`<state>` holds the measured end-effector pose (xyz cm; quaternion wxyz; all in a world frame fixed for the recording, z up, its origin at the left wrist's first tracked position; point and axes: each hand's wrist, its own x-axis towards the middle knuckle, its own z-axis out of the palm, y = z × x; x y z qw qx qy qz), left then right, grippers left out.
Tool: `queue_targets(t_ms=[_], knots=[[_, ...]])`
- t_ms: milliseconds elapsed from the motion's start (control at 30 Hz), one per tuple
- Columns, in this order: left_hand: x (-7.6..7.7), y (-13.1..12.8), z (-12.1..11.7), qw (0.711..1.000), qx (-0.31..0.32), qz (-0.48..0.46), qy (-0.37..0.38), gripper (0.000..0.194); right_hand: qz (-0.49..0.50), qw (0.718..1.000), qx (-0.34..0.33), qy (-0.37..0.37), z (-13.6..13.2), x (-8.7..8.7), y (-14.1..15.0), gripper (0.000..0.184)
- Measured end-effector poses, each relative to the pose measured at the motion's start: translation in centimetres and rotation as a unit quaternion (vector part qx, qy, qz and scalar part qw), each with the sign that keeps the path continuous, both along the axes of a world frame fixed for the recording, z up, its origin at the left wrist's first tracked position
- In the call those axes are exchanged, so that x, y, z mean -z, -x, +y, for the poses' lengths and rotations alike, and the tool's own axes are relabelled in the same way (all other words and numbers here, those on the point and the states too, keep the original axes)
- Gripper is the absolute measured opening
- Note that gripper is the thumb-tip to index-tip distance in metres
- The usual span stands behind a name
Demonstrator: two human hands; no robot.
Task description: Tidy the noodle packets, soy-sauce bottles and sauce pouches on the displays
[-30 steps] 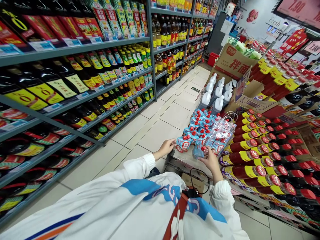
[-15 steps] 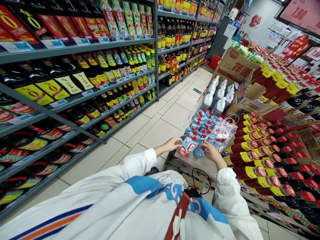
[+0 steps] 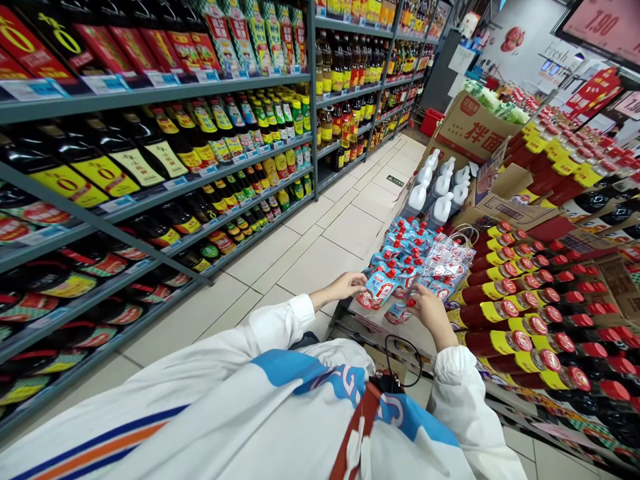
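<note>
My left hand (image 3: 346, 285) grips a blue and red spouted pouch (image 3: 377, 289) by its left edge, at the near end of a pile of like pouches (image 3: 407, 250). My right hand (image 3: 427, 308) is closed on a second pouch (image 3: 399, 312) lying just below the first. Both pouches have red caps. White sleeves cover both arms, and my white, blue and orange jacket fills the bottom of the view.
Red-capped bottles with yellow labels (image 3: 520, 313) lie stacked to the right. White jugs (image 3: 440, 190) and a cardboard box (image 3: 473, 130) stand beyond the pouches. Shelving with dark bottles (image 3: 150, 160) lines the left of a tiled aisle (image 3: 320, 247).
My left hand lifted a pouch from the pile's near end and now holds it upright. My right hand shifted slightly toward me with its pouch.
</note>
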<state>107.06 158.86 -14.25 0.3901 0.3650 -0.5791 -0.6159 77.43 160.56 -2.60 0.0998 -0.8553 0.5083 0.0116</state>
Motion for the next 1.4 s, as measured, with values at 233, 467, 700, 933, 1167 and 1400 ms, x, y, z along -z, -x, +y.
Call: queue_targets(t_ms=[233,467,700,933,1167,1400], knots=[[-0.3,-0.2,-0.3,0.999,-0.003,-0.031,0.024,0.034,-0.009,0.993,0.113,0.028,-0.8,0.8,0.3,0.014],[-0.1,-1.3,1.3,0.986,-0.041,-0.131,0.095,0.013,-0.066,0.983,0.164,0.038,-2.5,2.4,-1.1,0.017],[1.1,-0.7,3.3,0.965,-0.072,-0.191,0.166,0.018,-0.161,0.964,0.212,0.025,-2.2,3.9,-1.2,0.014],[1.8,5.2,3.3,0.958,-0.040,-0.193,0.209,0.020,-0.237,0.933,0.269,0.019,-1.6,5.3,-0.3,0.018],[4.0,6.6,2.9,0.945,-0.057,-0.230,0.226,0.020,-0.358,0.899,0.246,-0.058,-0.3,4.7,1.0,0.026],[4.8,7.0,2.8,0.930,-0.085,-0.266,0.238,0.022,-0.391,0.867,0.292,-0.102,4.3,6.8,1.9,0.027]])
